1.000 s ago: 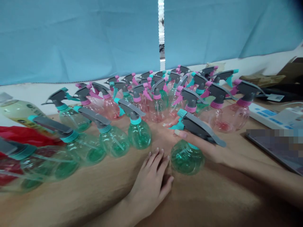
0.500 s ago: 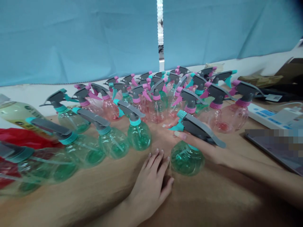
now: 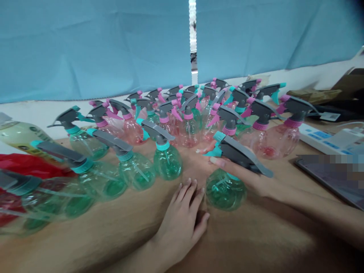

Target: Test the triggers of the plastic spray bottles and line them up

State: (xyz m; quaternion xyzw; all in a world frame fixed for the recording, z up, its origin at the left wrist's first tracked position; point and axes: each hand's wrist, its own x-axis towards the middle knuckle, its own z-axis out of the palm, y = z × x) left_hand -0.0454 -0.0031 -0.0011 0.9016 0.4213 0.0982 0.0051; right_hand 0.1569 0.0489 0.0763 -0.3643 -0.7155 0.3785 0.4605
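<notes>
My left hand (image 3: 182, 220) lies flat on the wooden table, its fingers a little apart and holding nothing. Just right of its fingertips stands a green spray bottle (image 3: 226, 194) with a grey and turquoise trigger head. Around the neck of that bottle, below the trigger head, my right hand (image 3: 241, 172) is closed. The thumb shows in front, and other fingertips come out on the far left side. To the left, another green spray bottle (image 3: 168, 163) stands in a slanting row of several like it. Behind, several pink spray bottles (image 3: 189, 131) are crowded together with some green ones.
A phone-like dark device (image 3: 330, 182) lies at the right, by a white power strip (image 3: 321, 138). At the far left are a red plastic bag (image 3: 34, 165) and a large pale bottle (image 3: 22, 134). A blue cloth (image 3: 113, 49) hangs behind the table.
</notes>
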